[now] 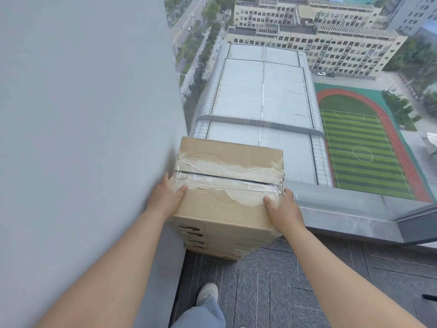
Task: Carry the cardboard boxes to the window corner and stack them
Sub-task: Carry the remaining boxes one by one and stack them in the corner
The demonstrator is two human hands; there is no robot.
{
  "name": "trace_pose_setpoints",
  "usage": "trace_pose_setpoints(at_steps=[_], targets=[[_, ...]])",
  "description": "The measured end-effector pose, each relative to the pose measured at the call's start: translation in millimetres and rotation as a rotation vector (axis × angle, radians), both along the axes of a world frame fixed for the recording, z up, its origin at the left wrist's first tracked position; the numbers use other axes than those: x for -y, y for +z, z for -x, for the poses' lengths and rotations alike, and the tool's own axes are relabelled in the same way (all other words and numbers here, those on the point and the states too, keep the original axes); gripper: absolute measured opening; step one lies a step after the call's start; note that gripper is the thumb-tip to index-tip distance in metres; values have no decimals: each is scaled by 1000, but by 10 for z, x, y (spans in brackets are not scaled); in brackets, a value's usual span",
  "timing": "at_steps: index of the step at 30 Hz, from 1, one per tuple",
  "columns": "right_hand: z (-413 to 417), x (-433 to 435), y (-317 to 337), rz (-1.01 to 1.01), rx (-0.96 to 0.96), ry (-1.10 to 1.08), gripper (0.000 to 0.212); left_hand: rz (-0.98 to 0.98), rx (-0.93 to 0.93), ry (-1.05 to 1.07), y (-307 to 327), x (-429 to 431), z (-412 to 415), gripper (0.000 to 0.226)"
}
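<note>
Top cardboard box (pixel 227 176): my left hand (pixel 165 197) and right hand (pixel 285 209) grips clamp its sides, apparently squaring it on the stack (pixel 212 245).

Cardboard boxes (pixel 220 209): perhaps four, lower ones indistinct. Hands two: left hand (pixel 165 197), right hand (pixel 285 209). Shoe (pixel 207 293) one.

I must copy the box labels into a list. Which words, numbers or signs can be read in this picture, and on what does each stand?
No text here can be read.
Dark printed marks on the near side of the stacked cardboard boxes: too blurred to read.
On the top box: only clear tape, no print seen.
</note>
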State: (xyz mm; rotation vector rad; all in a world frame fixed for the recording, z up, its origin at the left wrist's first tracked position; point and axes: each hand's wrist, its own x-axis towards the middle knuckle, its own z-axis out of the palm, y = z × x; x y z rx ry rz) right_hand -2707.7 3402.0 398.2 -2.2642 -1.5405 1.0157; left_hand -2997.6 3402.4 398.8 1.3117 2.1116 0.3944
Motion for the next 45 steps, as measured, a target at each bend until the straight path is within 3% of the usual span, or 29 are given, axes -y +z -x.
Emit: trace_pose_setpoints(at_steps=[6,13,45], targets=[[-46,296,-74,-14,-7,-3,71,-47,28,99,-86,430,0,55],[-32,402,-74,3,-25,22,64,-127,188,182,-111,580,-73,37],[-96,428,-159,26,-27,0,64,-112,256,122,-198,518,-140,41]])
